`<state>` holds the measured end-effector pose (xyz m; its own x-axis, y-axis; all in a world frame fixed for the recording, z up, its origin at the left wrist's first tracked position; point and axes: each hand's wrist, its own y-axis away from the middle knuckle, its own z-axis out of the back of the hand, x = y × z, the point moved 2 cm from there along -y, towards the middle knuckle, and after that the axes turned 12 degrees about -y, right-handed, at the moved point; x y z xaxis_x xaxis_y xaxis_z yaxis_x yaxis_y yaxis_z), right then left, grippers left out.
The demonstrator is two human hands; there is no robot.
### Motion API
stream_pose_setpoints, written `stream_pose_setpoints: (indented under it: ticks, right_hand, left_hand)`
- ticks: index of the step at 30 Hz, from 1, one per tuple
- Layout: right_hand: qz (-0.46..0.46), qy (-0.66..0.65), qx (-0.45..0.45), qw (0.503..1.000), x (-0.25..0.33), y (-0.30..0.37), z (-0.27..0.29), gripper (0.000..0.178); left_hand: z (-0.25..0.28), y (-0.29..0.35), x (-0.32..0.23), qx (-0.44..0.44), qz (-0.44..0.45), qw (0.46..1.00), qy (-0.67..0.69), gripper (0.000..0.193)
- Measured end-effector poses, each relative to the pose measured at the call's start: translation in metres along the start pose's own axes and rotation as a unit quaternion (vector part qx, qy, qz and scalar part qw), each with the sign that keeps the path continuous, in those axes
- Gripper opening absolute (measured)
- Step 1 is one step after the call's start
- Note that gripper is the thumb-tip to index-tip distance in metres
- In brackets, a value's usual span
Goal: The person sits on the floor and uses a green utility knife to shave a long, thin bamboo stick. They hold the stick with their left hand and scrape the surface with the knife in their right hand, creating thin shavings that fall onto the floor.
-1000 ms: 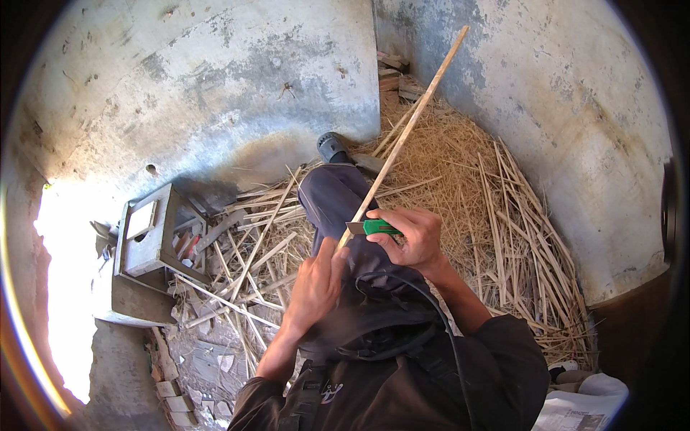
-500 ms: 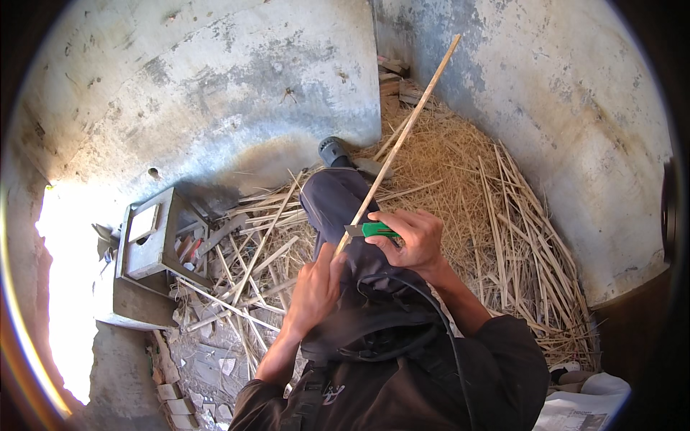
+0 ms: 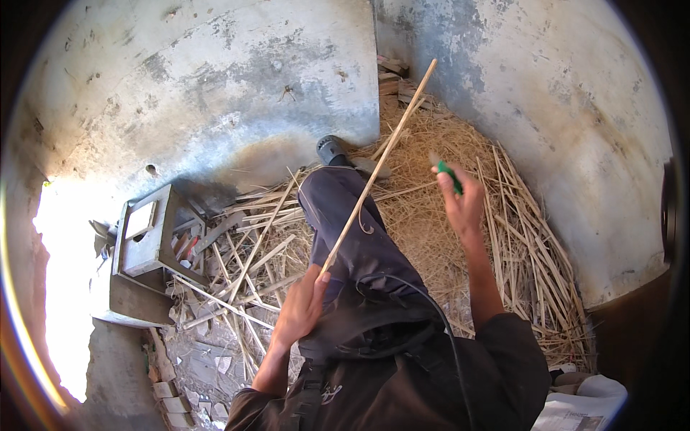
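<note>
My left hand point(image 3: 302, 305) is closed around the near end of a long, thin wooden strip point(image 3: 381, 164). The strip slants up and to the right across my trousered leg point(image 3: 338, 208), its far end over the straw. A thin curled shaving point(image 3: 366, 229) hangs at the strip's edge. Off to the right, apart from the strip, my right hand point(image 3: 463, 197) grips a green utility knife point(image 3: 449, 176). The knife's blade points up and left and is blurred by motion.
Straw and shavings point(image 3: 424, 208) cover the floor ahead. Many split strips point(image 3: 528, 244) are heaped along the right wall, and more lie crossed at left. A worn wooden box point(image 3: 154, 233) stands at left. A white sack point(image 3: 582, 406) sits at lower right.
My right hand with the knife has swung away from the strip, up and to the right. My left hand and the strip have shifted slightly down and left. The curled shaving now shows.
</note>
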<state>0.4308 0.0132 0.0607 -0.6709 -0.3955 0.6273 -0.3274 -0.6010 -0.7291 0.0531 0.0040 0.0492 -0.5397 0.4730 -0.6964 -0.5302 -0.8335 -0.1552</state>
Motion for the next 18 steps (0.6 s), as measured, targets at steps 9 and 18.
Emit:
stream_pose_setpoints:
  ticks: [9,18]
  right_hand:
    - [0.108,-0.108,0.108,0.982,0.058,0.032,-0.049,0.035]
    - [0.112,-0.102,0.106,0.983,0.078,0.051,-0.072,0.038]
  left_hand:
    - [-0.003,-0.009,-0.008,-0.103,-0.134,0.973,-0.155,0.025]
    - [0.002,-0.029,-0.035,-0.082,-0.112,0.986,-0.09,0.021]
